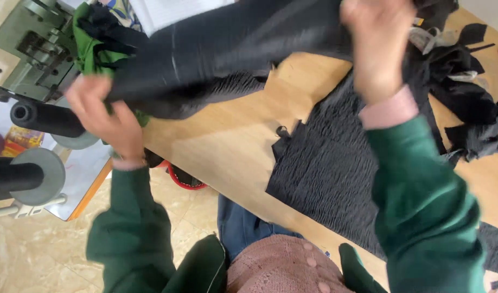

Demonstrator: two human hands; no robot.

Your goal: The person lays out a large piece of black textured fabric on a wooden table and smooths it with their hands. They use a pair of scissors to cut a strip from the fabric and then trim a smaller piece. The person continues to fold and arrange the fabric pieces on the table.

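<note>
Overhead, I see my left hand [105, 116] and right hand [376, 49] both clutching a black cloth [227, 49] over the table [232, 141]; textured dark fabric [336, 157] lies below, thread cones [45, 118] beyond the left edge.

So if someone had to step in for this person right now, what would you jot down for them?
Left hand: gripping one end of the black fabric piece, lifted above the wooden table.
Right hand: gripping the other end, raised higher.
The piece hangs stretched between both hands, blurred by motion.
A textured black fabric panel lies flat on the table under the right arm; black scraps lie at the far right.
Two black thread cones and a green machine are on the left.
Done or left: cannot tell.
</note>
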